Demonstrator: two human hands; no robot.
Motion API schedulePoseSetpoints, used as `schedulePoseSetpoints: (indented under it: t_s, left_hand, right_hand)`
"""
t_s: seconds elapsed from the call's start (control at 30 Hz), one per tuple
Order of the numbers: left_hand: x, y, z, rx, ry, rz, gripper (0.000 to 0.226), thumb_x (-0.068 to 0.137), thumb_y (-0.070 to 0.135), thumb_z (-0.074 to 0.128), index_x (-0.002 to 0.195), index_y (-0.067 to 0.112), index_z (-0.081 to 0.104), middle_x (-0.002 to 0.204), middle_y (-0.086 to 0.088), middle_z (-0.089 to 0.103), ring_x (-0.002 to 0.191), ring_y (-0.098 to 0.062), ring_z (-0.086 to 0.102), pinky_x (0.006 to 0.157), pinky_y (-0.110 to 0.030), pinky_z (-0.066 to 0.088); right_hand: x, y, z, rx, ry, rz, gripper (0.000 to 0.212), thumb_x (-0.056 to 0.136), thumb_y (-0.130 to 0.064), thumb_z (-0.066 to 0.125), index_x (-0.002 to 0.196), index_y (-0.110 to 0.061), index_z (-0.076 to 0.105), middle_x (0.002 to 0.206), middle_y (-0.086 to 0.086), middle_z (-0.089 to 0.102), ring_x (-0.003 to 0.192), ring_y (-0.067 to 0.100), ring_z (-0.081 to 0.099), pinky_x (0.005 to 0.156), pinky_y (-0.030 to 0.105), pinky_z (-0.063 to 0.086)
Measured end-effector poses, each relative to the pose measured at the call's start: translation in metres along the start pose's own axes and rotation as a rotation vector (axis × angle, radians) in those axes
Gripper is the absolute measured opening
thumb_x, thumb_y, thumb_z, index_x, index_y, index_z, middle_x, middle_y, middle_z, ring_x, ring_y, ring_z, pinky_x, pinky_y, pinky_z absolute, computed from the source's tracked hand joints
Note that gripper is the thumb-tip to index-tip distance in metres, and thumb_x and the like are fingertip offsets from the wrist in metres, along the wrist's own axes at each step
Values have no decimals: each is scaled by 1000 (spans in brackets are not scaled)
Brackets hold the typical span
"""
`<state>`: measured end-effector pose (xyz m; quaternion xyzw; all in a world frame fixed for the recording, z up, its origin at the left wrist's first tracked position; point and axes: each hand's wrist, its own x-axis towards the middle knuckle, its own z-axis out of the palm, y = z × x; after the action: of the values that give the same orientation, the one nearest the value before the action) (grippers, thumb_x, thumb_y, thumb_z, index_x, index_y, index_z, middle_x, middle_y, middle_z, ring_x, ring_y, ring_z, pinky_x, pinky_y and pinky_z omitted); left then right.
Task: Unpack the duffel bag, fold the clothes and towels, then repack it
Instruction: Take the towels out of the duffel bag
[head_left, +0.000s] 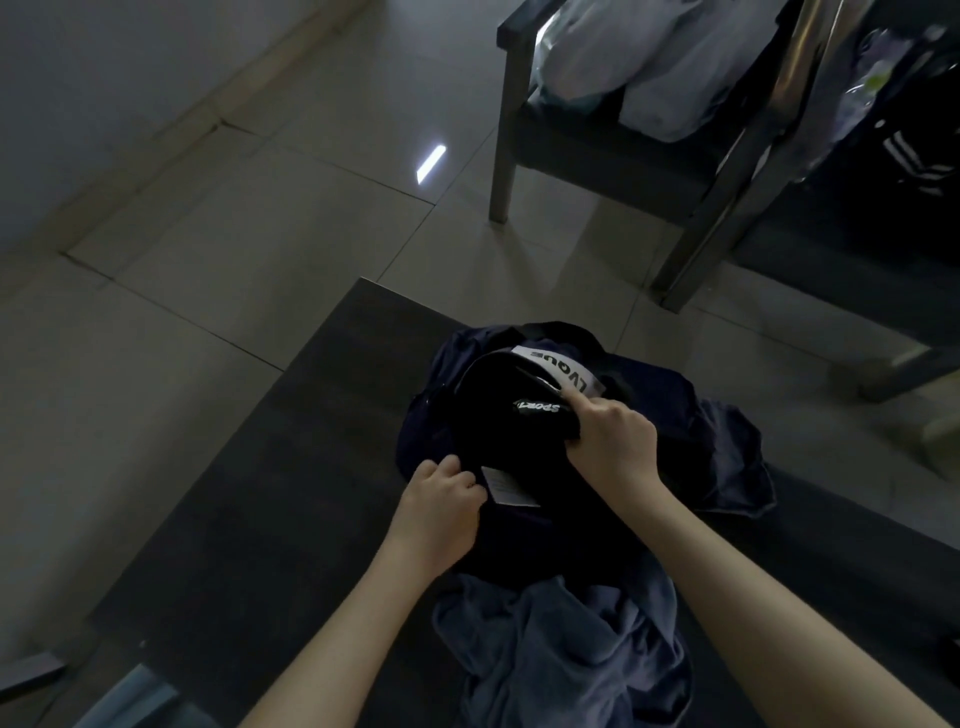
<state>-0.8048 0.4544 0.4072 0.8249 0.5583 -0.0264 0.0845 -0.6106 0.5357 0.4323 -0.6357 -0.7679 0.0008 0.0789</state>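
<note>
On the dark table (291, 493), toward 5 o'clock from the middle of the view, lies a heap of dark navy fabric that appears to be the duffel bag (675, 415), though the dim light leaves its outline unclear. A black garment (498, 410) with white "SPORT" lettering sits at the heap's centre; whether it lies inside or on top cannot be told. The left hand (441, 512), at 7 o'clock of the garment, has its fingers curled and pinches the black fabric's edge just beside a white care tag (506, 486). The right hand (610, 441), at 3 o'clock of the garment, grips a fold of it with thumb and curled fingers, while its index finger stretches out toward 10 o'clock and touches a white label (561, 366) with dark letters. A rumpled blue-grey cloth (561, 649) spreads between the forearms at 6 o'clock of the garment. At 1 o'clock, across the tiled floor (260, 234), a dark chair (597, 156) holds pale clothes (649, 67).
</note>
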Motion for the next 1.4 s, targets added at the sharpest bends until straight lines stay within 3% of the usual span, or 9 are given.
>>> schedulePoseSetpoints:
  t_s: [0.1,0.3,0.63,0.73,0.83,1.0,1.07,1.23,1.4]
  left_hand:
    - [25,12,-12,48,-94,-87,36,93,27,34,92,19,69,84,2,69,91,-21,55,79,-33,36]
    - [43,13,3,237,-354,-75,42,94,45,48,116,13,63,126,-5,54,124,-26,38,106,-39,24]
    - [47,22,13,201,-496,-201,71,81,63,55,132,15,46,130,-4,51,121,-24,41,102,-37,25]
    - [44,24,6,26,-413,-279,73,78,69,53,126,14,50,125,-2,53,119,-23,43,98,-37,28]
    - [39,25,-3,-173,-294,-296,38,87,44,57,115,18,57,118,0,59,114,-21,49,92,-34,31]
    - [20,39,-19,-372,-78,-27,9,83,16,65,91,13,61,96,-1,65,97,-24,53,73,-30,31]
    - [12,40,-19,-416,13,33,12,74,11,71,83,13,64,85,-2,66,87,-30,57,66,-33,36]
    - [5,43,-28,-320,-41,-96,34,92,26,53,124,19,61,117,-2,62,112,-26,47,85,-34,35]
    - [-2,53,-25,-384,38,89,18,79,24,58,84,23,75,77,3,60,77,-28,56,59,-29,33]
  right_hand:
    - [-1,0,-3,17,-1,12,48,52,-6,78,98,-20,71,56,1,62,46,27,58,46,21,28]
    - [-6,6,-6,25,1,9,54,51,-6,79,103,-19,72,57,-1,63,46,24,59,45,20,26]
    - [-7,6,-3,41,-18,9,52,51,-7,78,101,-19,72,57,0,63,46,26,59,45,21,28]
    - [-8,6,-3,24,-25,-6,56,46,-6,80,100,-19,73,54,-1,61,43,24,57,45,20,26]
    - [-6,5,-4,27,-20,-34,56,45,-5,80,99,-18,73,54,-1,61,44,25,57,46,21,27]
    - [7,3,-13,-25,28,-68,50,42,-2,80,90,-15,73,52,2,60,44,25,57,43,24,35]
    - [15,1,-18,-35,55,-67,50,41,0,79,88,-15,74,51,3,60,44,27,58,43,26,41]
    - [21,-11,-20,-34,48,-71,44,43,-3,81,84,-17,73,52,3,60,47,27,59,46,26,43]
    - [25,-15,-25,-13,79,-47,49,46,-7,80,93,-20,73,59,4,65,50,28,62,48,25,41]
